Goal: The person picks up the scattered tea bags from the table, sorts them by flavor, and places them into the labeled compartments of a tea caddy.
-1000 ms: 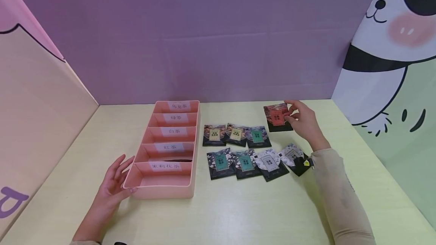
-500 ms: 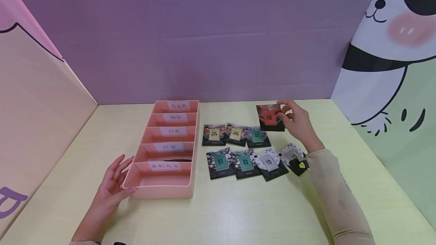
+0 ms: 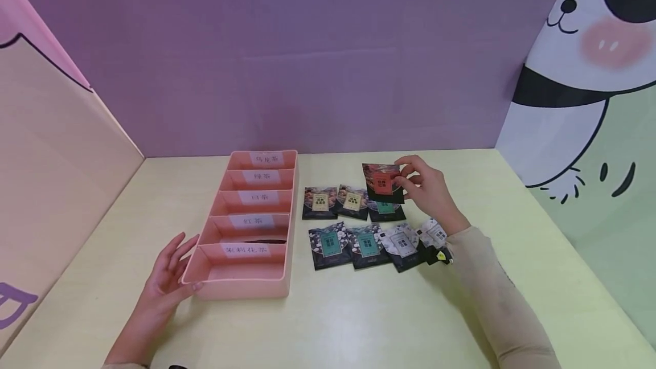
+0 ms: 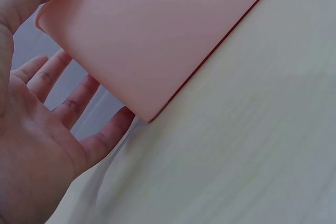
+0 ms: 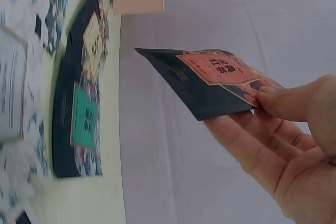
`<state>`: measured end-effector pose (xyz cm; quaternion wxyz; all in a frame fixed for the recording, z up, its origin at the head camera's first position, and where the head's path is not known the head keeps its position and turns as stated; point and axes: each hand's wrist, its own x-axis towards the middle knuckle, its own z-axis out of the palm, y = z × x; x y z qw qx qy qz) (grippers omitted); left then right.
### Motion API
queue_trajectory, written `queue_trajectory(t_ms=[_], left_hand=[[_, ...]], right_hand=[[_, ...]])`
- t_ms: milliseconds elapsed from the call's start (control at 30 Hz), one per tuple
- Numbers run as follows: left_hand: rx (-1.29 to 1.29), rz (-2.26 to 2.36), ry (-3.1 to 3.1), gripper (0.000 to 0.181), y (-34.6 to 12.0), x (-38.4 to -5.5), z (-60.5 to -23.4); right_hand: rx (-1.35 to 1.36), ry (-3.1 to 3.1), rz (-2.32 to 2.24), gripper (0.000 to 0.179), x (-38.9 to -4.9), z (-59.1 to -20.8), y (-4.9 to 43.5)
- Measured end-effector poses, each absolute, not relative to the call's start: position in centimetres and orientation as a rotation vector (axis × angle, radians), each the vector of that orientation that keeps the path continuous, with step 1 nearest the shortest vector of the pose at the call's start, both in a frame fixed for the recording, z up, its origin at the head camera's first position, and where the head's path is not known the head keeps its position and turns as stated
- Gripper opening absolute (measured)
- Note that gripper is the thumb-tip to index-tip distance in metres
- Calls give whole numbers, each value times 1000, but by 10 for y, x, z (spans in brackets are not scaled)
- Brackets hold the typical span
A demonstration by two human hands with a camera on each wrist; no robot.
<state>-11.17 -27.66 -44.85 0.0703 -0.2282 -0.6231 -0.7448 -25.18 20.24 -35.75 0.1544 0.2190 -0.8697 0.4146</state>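
Observation:
My right hand [image 3: 429, 191] pinches a dark tea sachet with a red label [image 3: 381, 183] between thumb and fingers. It is raised off the table and overlaps the green-labelled sachet [image 3: 388, 213] in the head view. In the right wrist view the red-labelled sachet [image 5: 226, 69] tilts, its thumb-side corner gripped. At the near left corner of a pink divided box [image 3: 241, 290] is my left hand [image 3: 163, 283], thumb touching the front wall and fingers spread along the left side. The left wrist view has the left hand's fingers [image 4: 71, 106] loosely extended beside the box corner.
Two yellow-labelled sachets [image 3: 320, 203] lie in the back row. The front row has two green-labelled sachets [image 3: 330, 244] and two white-labelled ones [image 3: 404, 245], the last partly behind the right sleeve [image 3: 476, 249]. Paper labels [image 3: 251, 221] mark the box's compartments; a dark edge shows inside one.
My right hand has carried the red-labelled sachet leftward, from the back right to over the back row. The left hand and the box stay put.

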Motion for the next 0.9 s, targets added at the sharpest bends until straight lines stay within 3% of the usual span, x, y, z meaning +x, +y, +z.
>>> queue_trajectory(t_ms=[900], left_hand=[[-656, -2240, -1885, 89, -277, -112, -449]], right_hand=[[948, -2389, 1464, 25, -232, -353, 131]])
